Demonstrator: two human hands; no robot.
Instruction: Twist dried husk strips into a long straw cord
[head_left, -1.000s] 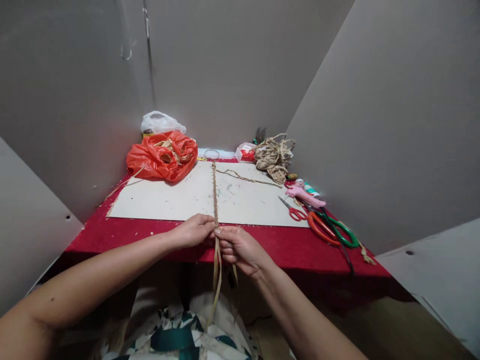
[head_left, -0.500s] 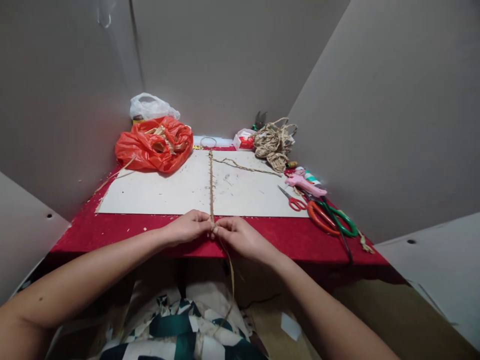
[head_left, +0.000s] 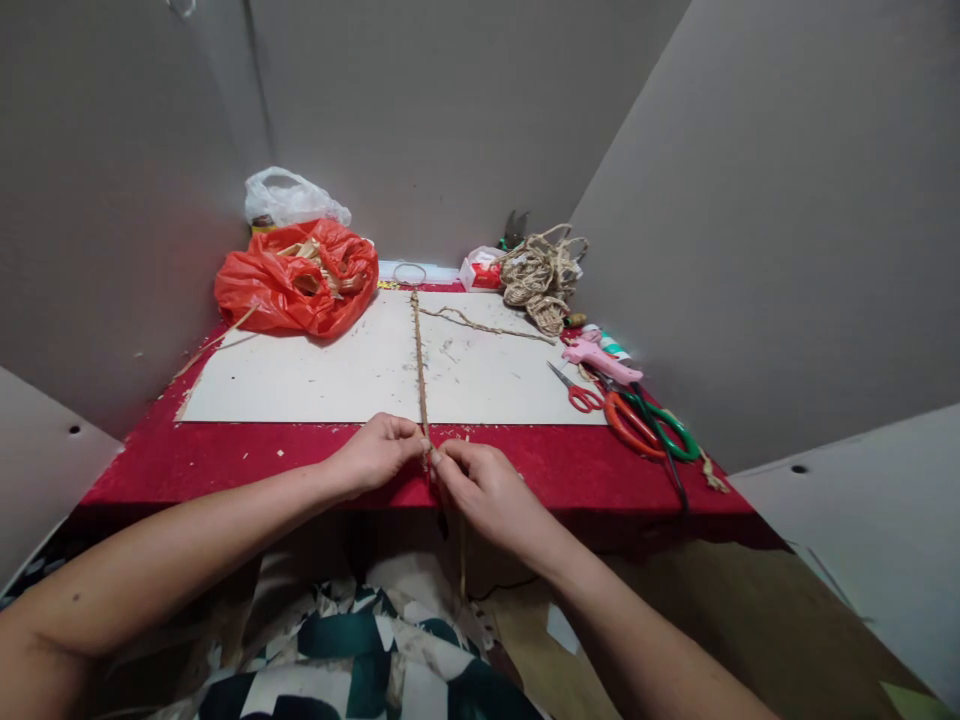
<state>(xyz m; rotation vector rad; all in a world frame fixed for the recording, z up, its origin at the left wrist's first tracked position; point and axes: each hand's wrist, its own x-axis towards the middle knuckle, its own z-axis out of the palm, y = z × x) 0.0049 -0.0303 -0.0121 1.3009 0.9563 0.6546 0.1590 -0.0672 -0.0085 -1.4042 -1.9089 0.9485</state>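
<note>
A thin braided straw cord runs straight down the middle of a white board toward me. At the table's front edge my left hand pinches the cord's near end. My right hand pinches the same spot from the right, its fingertips touching the left hand's. Loose straw strips hang from below my hands toward my lap.
The red table carries an orange plastic bag of straw at back left, a white bag behind it, a pile of braided cord at back right, a pink glue gun and red, orange and green scissors. Grey walls enclose it.
Both hands stay pinched at the cord's near end. The loose strands that hung in a bunch below them now hang thinner, to the right. My head has tilted down slightly.
</note>
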